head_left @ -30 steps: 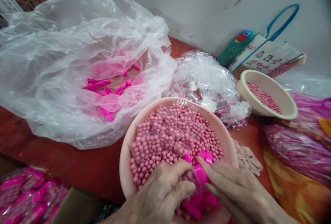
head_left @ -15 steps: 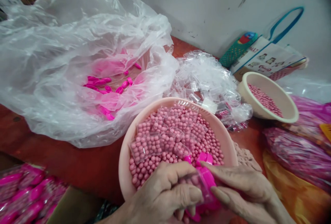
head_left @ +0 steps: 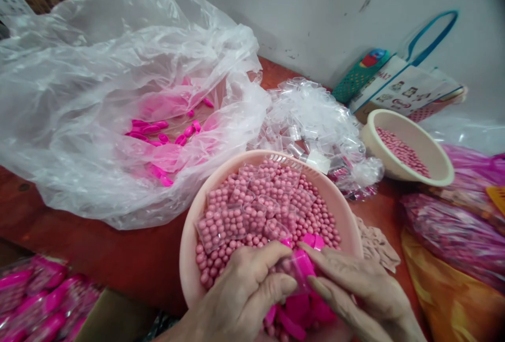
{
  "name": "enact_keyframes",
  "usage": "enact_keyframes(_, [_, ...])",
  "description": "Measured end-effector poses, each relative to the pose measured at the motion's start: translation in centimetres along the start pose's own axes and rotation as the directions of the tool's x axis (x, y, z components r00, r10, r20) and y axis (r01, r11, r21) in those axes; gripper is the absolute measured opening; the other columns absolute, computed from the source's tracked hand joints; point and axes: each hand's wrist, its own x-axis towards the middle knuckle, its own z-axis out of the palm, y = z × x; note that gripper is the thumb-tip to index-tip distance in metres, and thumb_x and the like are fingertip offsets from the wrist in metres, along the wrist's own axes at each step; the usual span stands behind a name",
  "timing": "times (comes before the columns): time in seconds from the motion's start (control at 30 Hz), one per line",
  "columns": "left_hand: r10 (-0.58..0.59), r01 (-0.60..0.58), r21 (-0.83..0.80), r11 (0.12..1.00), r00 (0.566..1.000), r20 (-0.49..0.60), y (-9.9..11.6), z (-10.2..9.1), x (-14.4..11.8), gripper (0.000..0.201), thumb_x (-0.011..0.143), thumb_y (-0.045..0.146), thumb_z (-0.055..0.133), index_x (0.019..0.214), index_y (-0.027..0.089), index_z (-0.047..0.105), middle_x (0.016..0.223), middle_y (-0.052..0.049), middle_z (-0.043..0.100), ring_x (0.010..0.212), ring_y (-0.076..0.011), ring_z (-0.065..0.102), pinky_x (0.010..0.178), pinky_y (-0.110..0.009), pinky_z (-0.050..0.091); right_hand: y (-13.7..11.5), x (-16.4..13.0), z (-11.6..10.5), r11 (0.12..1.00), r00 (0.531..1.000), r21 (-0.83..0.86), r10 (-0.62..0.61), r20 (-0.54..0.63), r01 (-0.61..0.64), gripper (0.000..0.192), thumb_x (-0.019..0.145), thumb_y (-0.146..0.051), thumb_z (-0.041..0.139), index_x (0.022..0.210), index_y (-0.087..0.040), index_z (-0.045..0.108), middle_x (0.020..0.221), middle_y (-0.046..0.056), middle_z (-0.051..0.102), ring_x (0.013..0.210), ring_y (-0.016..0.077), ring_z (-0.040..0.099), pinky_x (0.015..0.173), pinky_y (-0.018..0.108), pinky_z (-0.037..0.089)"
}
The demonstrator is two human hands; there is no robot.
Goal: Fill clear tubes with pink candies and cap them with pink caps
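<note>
Over the near side of a pink bowl, my left hand is closed around a small clear plastic container, mostly hidden by the fingers, with pink beads inside. My right hand pinches a magenta cap at that container's end; whether it is fully seated I cannot tell. Loose pink beads fill the bowl. Several bead-filled clear containers lie on top of them. More magenta caps rest in the bowl under my hands.
A large clear bag holding magenta caps spreads across the left. Empty clear containers are heaped behind the bowl. To the right stand a cream bowl of beads and wrapped bundles. Capped pieces fill a box at lower left.
Both hands have shifted slightly left, bringing the container and cap along. More of the magenta caps beneath them now shows. The camera view has moved a little.
</note>
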Motion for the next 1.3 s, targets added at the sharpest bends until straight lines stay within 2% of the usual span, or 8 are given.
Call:
enact_keyframes(0.13, [0.005, -0.005, 0.09, 0.996, 1.0, 0.0, -0.4, -0.4, 0.2, 0.017, 0.087, 0.028, 0.052, 0.084, 0.024, 0.068, 0.073, 0.001, 0.065, 0.072, -0.017, 0.058, 0.073, -0.02, 0.043, 0.3, -0.2, 0.4, 0.998, 0.994, 0.01, -0.066, 0.083, 0.065, 0.033, 0.098, -0.02, 0.039, 0.128, -0.014, 0.051, 0.063, 0.001, 0.061, 0.055, 0.0154, 0.062, 0.047, 0.019, 0.053])
enact_keyframes(0.33, [-0.128, 0.131, -0.16, 0.978, 0.991, 0.03, -0.6, -0.5, 0.1, 0.021, 0.086, 0.036, 0.052, 0.083, 0.022, 0.068, 0.065, 0.001, 0.061, 0.063, -0.016, 0.054, 0.062, -0.021, 0.046, -0.2, -0.2, 1.1, 0.948, 0.98, -0.249, -0.199, 0.029, 0.2, 0.027, 0.096, -0.012, 0.038, 0.117, -0.001, 0.052, 0.071, 0.01, 0.066, 0.057, 0.0177, 0.063, 0.055, 0.024, 0.056])
enact_keyframes(0.57, [-0.185, 0.187, -0.365, 0.912, 0.982, 0.04, 0.0, 0.3, 0.5, 0.026, 0.085, 0.044, 0.056, 0.095, 0.021, 0.065, 0.076, -0.001, 0.062, 0.069, -0.0148, 0.056, 0.062, -0.02, 0.047, -1.3, -0.7, 1.7, 0.842, 0.991, -0.532, -0.131, -0.029, 0.096, 0.036, 0.087, -0.01, 0.038, 0.119, -0.002, 0.052, 0.087, 0.015, 0.069, 0.085, 0.0312, 0.066, 0.085, 0.053, 0.052])
enact_keyframes(0.77, [-0.081, 0.078, -0.392, 0.917, 0.997, 0.008, -0.8, 0.6, 0.5, 0.024, 0.089, 0.036, 0.053, 0.102, 0.019, 0.064, 0.083, -0.001, 0.061, 0.077, -0.0147, 0.053, 0.071, -0.021, 0.044, -1.3, -0.7, 3.5, 0.892, 0.971, -0.447, -0.16, -0.175, 0.067, 0.047, 0.082, -0.025, 0.059, 0.118, 0.004, 0.051, 0.088, 0.021, 0.068, 0.078, 0.0286, 0.068, 0.065, 0.035, 0.06])
enact_keyframes(1.0, [-0.229, 0.196, -0.259, 0.946, 0.968, -0.104, -1.4, 0.8, -0.7, 0.022, 0.086, 0.032, 0.056, 0.103, 0.023, 0.065, 0.084, -0.001, 0.062, 0.086, -0.0197, 0.054, 0.084, -0.026, 0.043, -2.1, -0.8, 4.8, 0.848, 0.966, -0.529, -0.146, -0.215, 0.011, 0.051, 0.078, -0.032, 0.064, 0.114, 0.003, 0.055, 0.075, 0.018, 0.069, 0.053, 0.0263, 0.067, 0.042, 0.03, 0.056])
enact_keyframes(1.1, [-0.208, 0.156, -0.347, 0.925, 0.971, -0.116, -1.1, 0.8, -0.5, 0.022, 0.085, 0.029, 0.057, 0.105, 0.021, 0.065, 0.09, -0.002, 0.063, 0.092, -0.0199, 0.055, 0.087, -0.026, 0.043, -2.5, -0.8, 4.7, 0.908, 0.966, -0.418, -0.087, -0.245, -0.025, 0.053, 0.078, -0.026, 0.067, 0.121, 0.001, 0.052, 0.089, 0.021, 0.069, 0.069, 0.0294, 0.069, 0.056, 0.034, 0.06])
enact_keyframes(1.2, [-0.197, 0.112, -0.518, 0.848, 0.974, -0.112, -1.3, 0.9, 0.1, 0.023, 0.085, 0.029, 0.06, 0.107, 0.021, 0.063, 0.085, -0.001, 0.065, 0.081, -0.0157, 0.058, 0.079, -0.023, 0.047, -2.4, -0.4, 2.9, 0.989, 0.977, -0.058, 0.128, -0.168, -0.139, 0.058, 0.083, -0.033, 0.066, 0.131, -0.008, 0.045, 0.107, 0.017, 0.066, 0.092, 0.0293, 0.066, 0.074, 0.035, 0.059])
enact_keyframes(1.3, [-0.205, 0.113, -0.612, 0.783, 0.975, -0.083, -1.9, 1.1, 0.4, 0.024, 0.084, 0.036, 0.062, 0.104, 0.023, 0.064, 0.07, 0.003, 0.063, 0.06, -0.0103, 0.055, 0.06, -0.018, 0.046, -1.9, 0.2, 0.6, 0.807, 0.869, 0.364, 0.495, 0.011, -0.465, 0.039, 0.088, -0.035, 0.062, 0.123, -0.021, 0.051, 0.089, 0.004, 0.07, 0.072, 0.019, 0.069, 0.062, 0.025, 0.059])
